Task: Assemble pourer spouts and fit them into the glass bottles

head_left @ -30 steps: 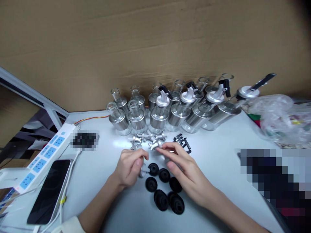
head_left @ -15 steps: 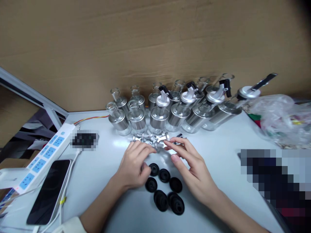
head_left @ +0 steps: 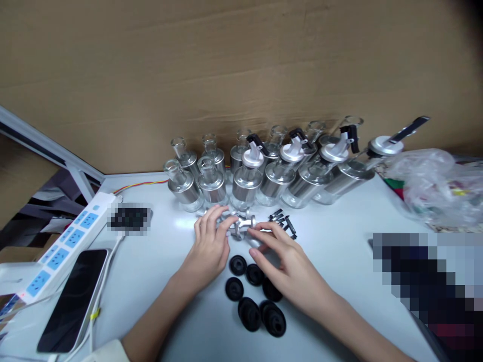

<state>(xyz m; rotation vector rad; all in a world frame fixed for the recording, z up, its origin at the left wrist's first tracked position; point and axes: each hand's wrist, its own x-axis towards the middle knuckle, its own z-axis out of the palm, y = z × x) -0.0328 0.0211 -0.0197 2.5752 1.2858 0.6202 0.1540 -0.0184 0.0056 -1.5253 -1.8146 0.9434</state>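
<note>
Bottles capped: 4 in the front row, bottles with pourer tops [head_left: 290,152] seated on the necks and black levers on those tops. The rightmost lever sticks up at a slant. These look done, though I can't check fit from here.
Bottles open: 2 at the left end of the front row, glass bottles [head_left: 184,188] with bare necks. Rear row adds about 6 more, also bare as far as they show past the front ones.
Silver spouts: loose pile of metal spouts [head_left: 238,229] on the bench [head_left: 339,236], just in front of the bottles. Count unclear, fingers cover some.
Black stoppers: 6 or more ribbed stoppers [head_left: 249,314] on the near side of the hands; the 2 nearest may be stacks.
Loose levers: small group of black levers [head_left: 290,224] right of the spouts, not fitted to anything.
Left hand: left hand [head_left: 211,246] open, fingers spread over the spouts; can't tell if it's pressing on any.
Right hand: right hand [head_left: 289,261] open, fingers curved, tips at the pile's near right edge; contact unclear.
Progress: my read, roughly 1/3 of bottles topped; loose parts lie unassembled.
</note>
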